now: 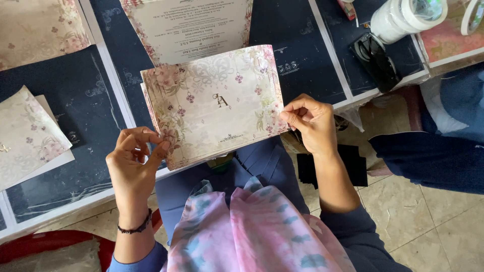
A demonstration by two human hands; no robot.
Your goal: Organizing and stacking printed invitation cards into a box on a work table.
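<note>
I hold a folded floral card, cream with pink flowers and a small monogram in its middle, above my lap. My left hand pinches its lower left corner. My right hand pinches its right edge between thumb and fingers. A printed sheet with floral borders sticks out from behind the card's top edge. The card looks like a thin stack or a folded cover with several layers at its left edge.
Dark blue boards with white edges cover the low table. More floral cards lie at the left and top left. Tape rolls and black sunglasses sit top right. Another person's blue-clad leg is at the right.
</note>
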